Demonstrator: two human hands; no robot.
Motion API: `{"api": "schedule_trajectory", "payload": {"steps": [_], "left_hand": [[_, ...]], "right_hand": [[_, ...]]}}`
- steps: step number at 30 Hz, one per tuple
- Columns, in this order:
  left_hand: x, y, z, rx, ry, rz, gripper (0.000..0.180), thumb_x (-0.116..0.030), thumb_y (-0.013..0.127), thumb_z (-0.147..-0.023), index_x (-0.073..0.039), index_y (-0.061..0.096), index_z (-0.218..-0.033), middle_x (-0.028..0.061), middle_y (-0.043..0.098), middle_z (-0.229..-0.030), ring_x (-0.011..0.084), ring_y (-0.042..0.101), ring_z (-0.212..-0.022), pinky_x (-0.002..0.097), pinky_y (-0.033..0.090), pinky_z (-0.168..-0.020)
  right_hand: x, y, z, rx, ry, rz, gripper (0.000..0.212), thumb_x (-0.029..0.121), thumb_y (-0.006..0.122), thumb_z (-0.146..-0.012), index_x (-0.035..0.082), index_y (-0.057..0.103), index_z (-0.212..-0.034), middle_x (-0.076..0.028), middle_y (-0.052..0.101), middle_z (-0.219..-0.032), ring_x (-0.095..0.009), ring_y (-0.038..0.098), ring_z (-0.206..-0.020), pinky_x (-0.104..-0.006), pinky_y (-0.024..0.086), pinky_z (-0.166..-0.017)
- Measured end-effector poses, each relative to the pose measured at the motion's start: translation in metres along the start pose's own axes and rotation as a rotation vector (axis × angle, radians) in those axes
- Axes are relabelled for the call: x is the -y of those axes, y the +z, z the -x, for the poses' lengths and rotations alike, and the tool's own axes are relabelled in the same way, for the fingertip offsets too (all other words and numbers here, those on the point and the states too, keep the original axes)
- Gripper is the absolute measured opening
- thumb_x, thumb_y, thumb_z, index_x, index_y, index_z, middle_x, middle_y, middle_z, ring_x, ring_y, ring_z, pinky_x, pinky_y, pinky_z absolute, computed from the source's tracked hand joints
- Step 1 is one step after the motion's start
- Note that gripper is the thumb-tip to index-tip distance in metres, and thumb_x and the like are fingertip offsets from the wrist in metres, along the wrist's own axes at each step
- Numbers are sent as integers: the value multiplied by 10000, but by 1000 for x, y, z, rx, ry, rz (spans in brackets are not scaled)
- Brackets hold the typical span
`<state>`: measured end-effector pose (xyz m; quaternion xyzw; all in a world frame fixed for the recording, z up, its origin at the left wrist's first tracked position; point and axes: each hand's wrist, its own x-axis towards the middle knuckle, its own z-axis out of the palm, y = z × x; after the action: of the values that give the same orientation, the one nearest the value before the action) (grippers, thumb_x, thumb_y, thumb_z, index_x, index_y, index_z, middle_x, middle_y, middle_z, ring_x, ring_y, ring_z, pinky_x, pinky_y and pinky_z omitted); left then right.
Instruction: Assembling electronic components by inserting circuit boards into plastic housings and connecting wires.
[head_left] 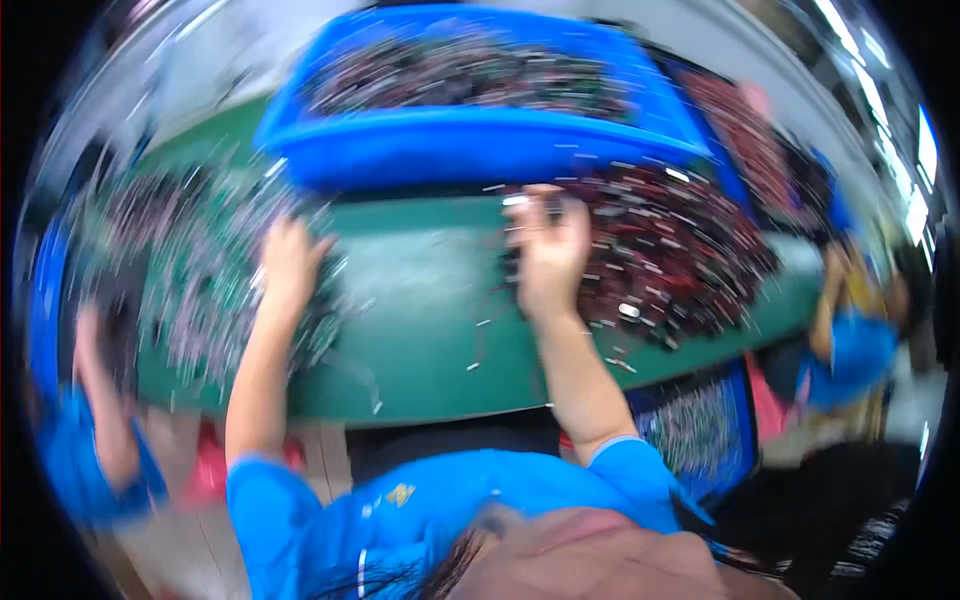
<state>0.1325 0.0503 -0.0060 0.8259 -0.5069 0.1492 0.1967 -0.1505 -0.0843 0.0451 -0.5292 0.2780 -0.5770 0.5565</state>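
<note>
My left hand (290, 258) rests at the inner edge of a loose pile of pale and dark small parts (200, 290) on the green table. Its thumb stands apart from the blurred fingers, and no held thing shows. My right hand (552, 250) is turned with its fingers curled up around a small dark part (554, 206), whose exact kind I cannot make out. That hand is beside a heap of dark red and black small parts with silvery bits (670, 255). Motion smears much of the picture.
A large blue bin (490, 150) full of mixed small parts stands beyond my hands on the green table (420, 290). Another blue-edged tray (700, 430) of parts sits below the table's right edge. Co-workers in blue shirts are at the left (85, 450) and right (855, 350).
</note>
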Motion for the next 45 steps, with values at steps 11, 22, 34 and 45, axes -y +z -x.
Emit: {"api": "schedule_trajectory", "payload": {"steps": [11,22,34,45], "left_hand": [[-18,-37,-5,157,78,-108,198,-90,595,-807,38,552,-952,194,523,-998,360,540,-859,392,450,-771],[-42,-44,-21,-238,163,188,181,-147,512,-913,-3,576,-1003,109,603,-949,238,581,-794,324,479,-734],[-198,-4,21,883,-378,1677,162,-143,488,-918,-29,517,-1030,41,578,-715,41,397,-498,150,271,-429],[-166,2,40,642,-557,1716,146,-105,496,-907,-54,493,-1045,33,566,-637,50,428,-489,138,295,-437]], "right_hand": [[-14,-16,-20,-84,-153,-43,177,73,514,-904,73,489,-1080,-19,562,-801,-83,484,-634,-195,400,-577],[6,-28,-29,-101,-201,-89,171,49,522,-899,78,486,-1065,-41,570,-797,-80,496,-625,-204,408,-540],[31,-36,-46,-180,-284,-283,196,53,564,-887,40,499,-1072,-115,626,-858,-105,491,-570,-209,427,-528],[13,-7,-5,111,-297,-139,178,62,544,-903,31,472,-1063,-117,606,-886,-121,512,-611,-205,448,-573]]}}
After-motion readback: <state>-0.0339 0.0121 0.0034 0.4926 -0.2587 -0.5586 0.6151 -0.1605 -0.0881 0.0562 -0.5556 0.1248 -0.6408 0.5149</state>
